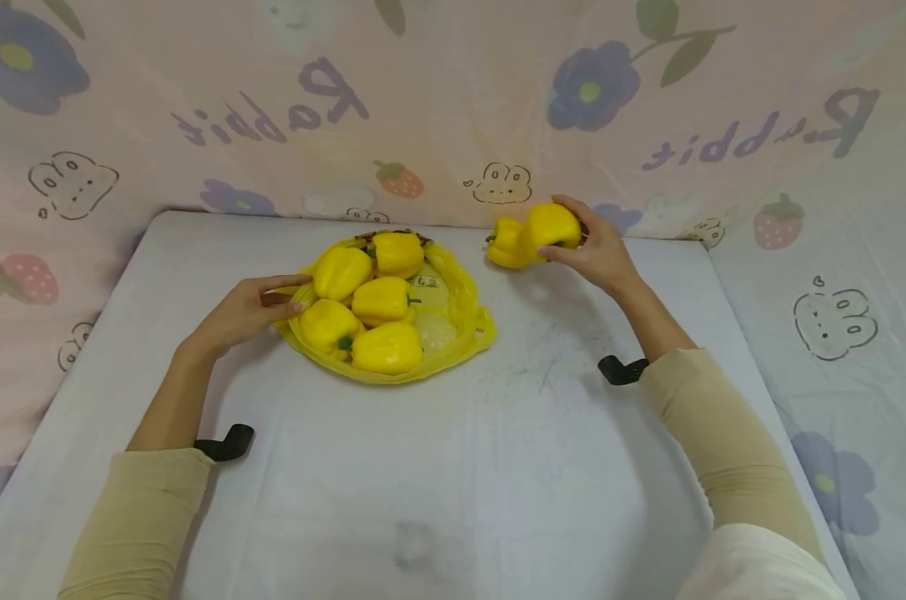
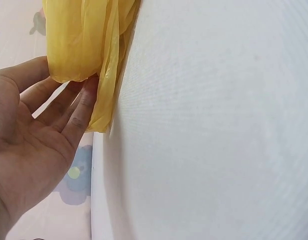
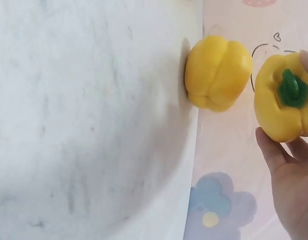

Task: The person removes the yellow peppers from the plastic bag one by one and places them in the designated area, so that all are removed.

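Note:
A yellow plastic bag (image 1: 460,333), its rim folded wide, stands on the table with several yellow bell peppers (image 1: 387,347) inside. At its left side my left hand (image 1: 238,312) holds the rim; the bag hides some fingertips, also in the left wrist view (image 2: 44,125). My right hand (image 1: 598,250) grips a yellow bell pepper (image 1: 556,225) between thumb and fingers, above the table's far right part. Its green stem shows in the right wrist view (image 3: 292,89). Just left of it, another bell pepper (image 1: 507,243) lies on the table near the back edge.
The white table (image 1: 483,492) has dark smudges right of the bag. A printed curtain (image 1: 453,108) with rabbits, flowers and strawberries hangs behind and at the sides. A black mount sticks out at each wrist, the left one (image 1: 231,443) and the right one (image 1: 619,369).

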Demonstrator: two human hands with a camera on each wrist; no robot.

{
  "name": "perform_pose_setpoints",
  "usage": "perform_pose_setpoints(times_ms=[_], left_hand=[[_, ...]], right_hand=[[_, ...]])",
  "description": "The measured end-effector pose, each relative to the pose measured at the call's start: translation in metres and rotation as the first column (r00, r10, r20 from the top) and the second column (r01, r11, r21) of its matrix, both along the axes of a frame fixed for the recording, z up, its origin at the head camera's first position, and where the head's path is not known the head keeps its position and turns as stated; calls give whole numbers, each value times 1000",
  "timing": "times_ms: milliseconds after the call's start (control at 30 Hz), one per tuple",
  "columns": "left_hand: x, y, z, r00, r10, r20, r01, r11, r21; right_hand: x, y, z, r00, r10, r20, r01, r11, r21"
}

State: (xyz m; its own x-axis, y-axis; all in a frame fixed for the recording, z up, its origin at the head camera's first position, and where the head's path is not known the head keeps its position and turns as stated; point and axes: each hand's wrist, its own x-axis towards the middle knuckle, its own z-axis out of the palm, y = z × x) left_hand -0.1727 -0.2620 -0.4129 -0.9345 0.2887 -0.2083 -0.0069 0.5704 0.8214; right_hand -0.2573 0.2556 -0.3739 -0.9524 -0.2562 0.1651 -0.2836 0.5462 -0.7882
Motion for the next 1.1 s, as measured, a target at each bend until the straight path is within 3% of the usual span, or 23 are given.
perform_pose_setpoints(times_ms=[500,800,1100], left_hand=[[0,0,2,999,-31,19,31,999,19],[-1,0,-1,1000,15,11,-15,1000,14],[-2,-1,0,999,-25,22,25,1000,10]], right_hand=[[-4,25,-15,987,-136,82,139,990,-33],[-13,33,-28,987,-129,96,134,990,-52],[-19,34,-42,976,-132,172,144,988,-62]])
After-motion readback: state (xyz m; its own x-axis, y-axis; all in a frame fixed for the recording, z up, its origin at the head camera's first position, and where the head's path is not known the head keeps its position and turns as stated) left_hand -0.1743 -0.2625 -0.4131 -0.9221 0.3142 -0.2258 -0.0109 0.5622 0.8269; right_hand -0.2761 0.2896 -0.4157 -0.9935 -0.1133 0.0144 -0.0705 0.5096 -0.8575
